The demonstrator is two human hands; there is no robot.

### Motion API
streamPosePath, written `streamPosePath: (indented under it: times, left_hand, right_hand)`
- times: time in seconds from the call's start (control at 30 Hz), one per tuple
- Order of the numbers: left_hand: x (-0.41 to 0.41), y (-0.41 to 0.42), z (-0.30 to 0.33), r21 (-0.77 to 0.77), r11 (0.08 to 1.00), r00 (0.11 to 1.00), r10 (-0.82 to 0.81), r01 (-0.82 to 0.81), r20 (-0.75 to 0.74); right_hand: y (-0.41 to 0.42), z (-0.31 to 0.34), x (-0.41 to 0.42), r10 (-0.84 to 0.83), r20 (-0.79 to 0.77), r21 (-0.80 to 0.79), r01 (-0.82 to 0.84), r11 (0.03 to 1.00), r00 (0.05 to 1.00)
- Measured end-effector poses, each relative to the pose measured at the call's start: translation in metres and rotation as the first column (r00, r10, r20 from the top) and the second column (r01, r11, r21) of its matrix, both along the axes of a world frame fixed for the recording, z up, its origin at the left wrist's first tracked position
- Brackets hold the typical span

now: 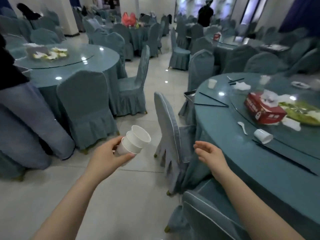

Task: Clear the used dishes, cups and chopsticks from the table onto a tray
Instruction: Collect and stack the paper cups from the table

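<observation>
Banquet hall, teal-covered chairs and round tables all over, tiled floor between. Work table [242,153] sits right of frame, glass turntable [294,135] on top carrying a red tissue box [265,110] and a plate of scraps [301,113]. Tray [189,96] looks like the metal edge poking out at the table's far-left rim, mostly hidden by a chair, so can't confirm what's on it. Still on the table: chopsticks [213,99] near the tray side, another pair [236,81] further back, a tipped paper cup [263,135] near the turntable rim, an upright cup [212,83] at the far edge, a white spoon [242,127]. Left hand [107,153] grips a stack of three nested cups [134,142] out over the floor, tilted, fingers curled round the bottom cup only. Risk: upper cups are loose in the nest; more tilt or a bump on the chair back [166,129] could slide them out onto the tiles. Right hand [210,154] is empty, fingers relaxed and spread, palm turned inward, hovering over the chair just short of the table edge. Frame is motion-blurred, so fine detail is shaky.
</observation>
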State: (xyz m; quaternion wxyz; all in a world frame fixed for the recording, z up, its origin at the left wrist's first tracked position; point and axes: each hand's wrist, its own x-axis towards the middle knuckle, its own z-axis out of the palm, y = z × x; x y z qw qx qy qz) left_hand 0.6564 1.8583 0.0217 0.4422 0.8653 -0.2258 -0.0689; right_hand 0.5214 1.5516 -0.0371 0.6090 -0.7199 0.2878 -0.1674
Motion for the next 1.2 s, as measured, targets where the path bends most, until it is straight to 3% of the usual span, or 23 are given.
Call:
streamPosePath:
  times: [0.3, 0.53, 0.63, 0.73, 0.87, 0.97, 1.1, 1.2]
  left_hand:
    - [0.123, -0.15, 0.011, 0.043, 0.926, 0.924, -0.378, 0.376, 0.06]
    - [0.196, -0.318, 0.003, 0.02, 0.843, 0.838, -0.537, 0.538, 0.099]
    - [0.212, -0.375, -0.008, 0.05, 0.805, 0.802, -0.594, 0.592, 0.06]
    - [0.224, -0.423, -0.022, 0.046, 0.75, 0.75, -0.661, 0.66, 0.029]
    - [0.232, -0.47, -0.041, 0.048, 0.712, 0.714, -0.7, 0.7, -0.031]
    - [0.239, -0.49, -0.055, 0.054, 0.686, 0.688, -0.723, 0.726, -0.07]
    - [0.25, -0.505, -0.067, 0.065, 0.671, 0.674, -0.732, 0.738, -0.1]
    - [0.259, -0.513, -0.073, 0.061, 0.674, 0.675, -0.727, 0.736, -0.123]
  right_hand:
    - [-0.101, -0.029, 0.013, -0.406, -0.103, -0.094, 0.397, 0.913, 0.908]
    - [-0.245, -0.063, 0.045, -0.632, -0.21, -0.341, 0.55, 0.762, 0.746]
    - [-0.303, -0.071, 0.049, -0.668, -0.289, -0.545, 0.456, 0.703, 0.685]
    - [-0.357, -0.08, 0.049, -0.653, -0.452, -0.696, 0.217, 0.684, 0.608]
    - [-0.404, -0.096, 0.04, -0.625, -0.687, -0.679, -0.022, 0.734, 0.371]
    - [-0.416, -0.105, 0.037, -0.639, -0.724, -0.675, -0.077, 0.734, 0.262]
    - [-0.415, -0.118, 0.039, -0.71, -0.649, -0.755, -0.118, 0.645, 0.275]
    - [-0.41, -0.118, 0.053, -0.704, -0.587, -0.741, 0.083, 0.666, 0.399]
